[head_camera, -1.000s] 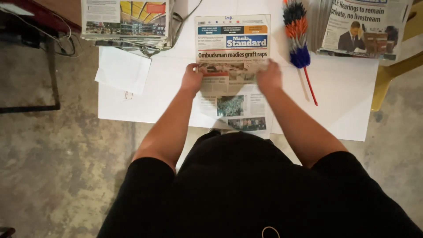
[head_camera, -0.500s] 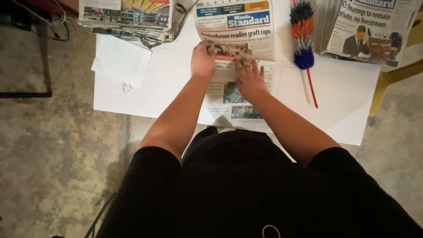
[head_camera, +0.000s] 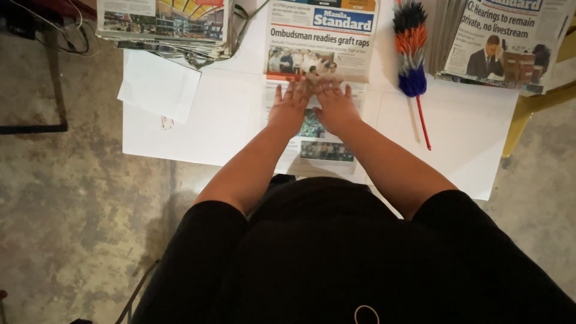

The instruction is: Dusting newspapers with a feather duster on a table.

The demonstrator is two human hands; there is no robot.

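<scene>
Both hands are lying flat and open, fingers spread, side by side on the newspaper [head_camera: 318, 78] at the middle of the white table [head_camera: 240, 120]; neither is gripping anything. The left hand [head_camera: 290, 107] and the right hand [head_camera: 335, 107] are touching along their inner edges, palms pressing on the paper's lower half, fingertips reaching up to the fold line just under the front-page photograph. The newspaper is lying under the palms, its upper half running away from the person toward the far edge of the table, its lower half extending back to the near edge. Half a second earlier the hands were staggered, the left one higher and curled at the paper's edge, the right lower; now they are level and flattened. A second ago they were farther apart at the paper's sides. To the right, just beside the newspaper, a feather duster [head_camera: 411, 48] with a red handle is resting on the table, clear of the hands. Farther right a stack of newspapers [head_camera: 498, 42] is sitting at the corner; another stack [head_camera: 162, 24] is lying at the far left, with a loose white sheet [head_camera: 159, 84] near it. Nothing is blocking either hand.
</scene>
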